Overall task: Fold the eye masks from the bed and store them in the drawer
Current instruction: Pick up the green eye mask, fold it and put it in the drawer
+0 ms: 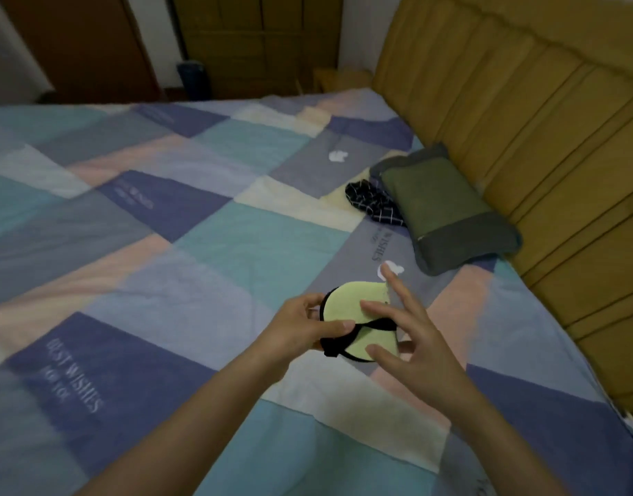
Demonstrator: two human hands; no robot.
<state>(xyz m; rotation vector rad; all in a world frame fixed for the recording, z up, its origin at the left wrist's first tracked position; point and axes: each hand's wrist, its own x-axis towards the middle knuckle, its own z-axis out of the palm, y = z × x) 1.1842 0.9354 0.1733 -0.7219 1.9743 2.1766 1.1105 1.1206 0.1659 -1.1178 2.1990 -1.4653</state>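
A pale yellow-green eye mask (354, 309) with black edging and a black strap is held above the patchwork bedspread (157, 216), folded in half. My left hand (300, 325) pinches its left side, thumb lying over the strap. My right hand (408, 327) touches the mask's right side with straight, spread fingers, its thumb at the lower edge. A dark checked cloth item (374, 204) lies on the bed beside the pillow; I cannot tell what it is. No drawer clearly shows near me.
A green and grey pillow (447, 213) rests against the tan padded headboard (529, 112) on the right. Wooden furniture (257, 41) and a dark bin (193, 80) stand beyond the bed's far edge. A small wooden bedside stand (338, 78) sits by the headboard.
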